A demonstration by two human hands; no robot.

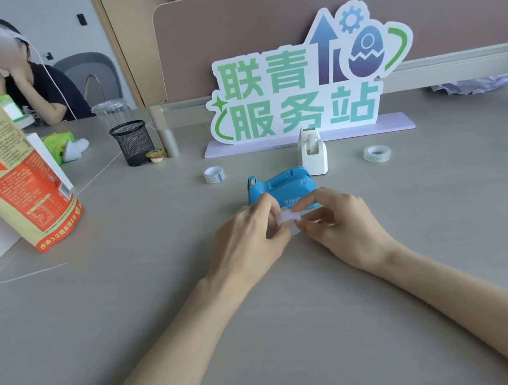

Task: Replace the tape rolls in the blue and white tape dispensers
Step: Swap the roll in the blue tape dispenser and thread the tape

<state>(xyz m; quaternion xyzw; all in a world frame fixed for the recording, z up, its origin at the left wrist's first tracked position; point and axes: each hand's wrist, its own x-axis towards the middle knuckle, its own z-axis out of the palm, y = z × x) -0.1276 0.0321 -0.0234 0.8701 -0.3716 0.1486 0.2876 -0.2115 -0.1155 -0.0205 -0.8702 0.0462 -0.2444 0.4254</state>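
Head view (the only view supplied). Both hands work at the centre of the frame, low over the grey table. The left hand and the right hand meet on one small translucent tape roll. Each hand pinches it between thumb and curled fingertips, and neither hand is spread. The roll is held just in front of the blue dispenser, which stands on the table directly above the hands in the frame. The white dispenser stands upright just behind it, to the upper right.

Progress, as a judgement:
1. The blue dispenser is the unit in hand. Its roll bay is hidden, so whether it is loaded cannot be told.
2. Whether the held roll is the spent one or the fresh one cannot be told either.
3. The white dispenser appears untouched, and its exchange is probably left to do.

Count:
- Dispensers: two, one blue and one white.
- Tape rolls: three. One is in the hands. A printed roll lies left of the dispensers. A clear roll lies right of them. Both loose rolls sit well apart from the hands.
- Hands: two.
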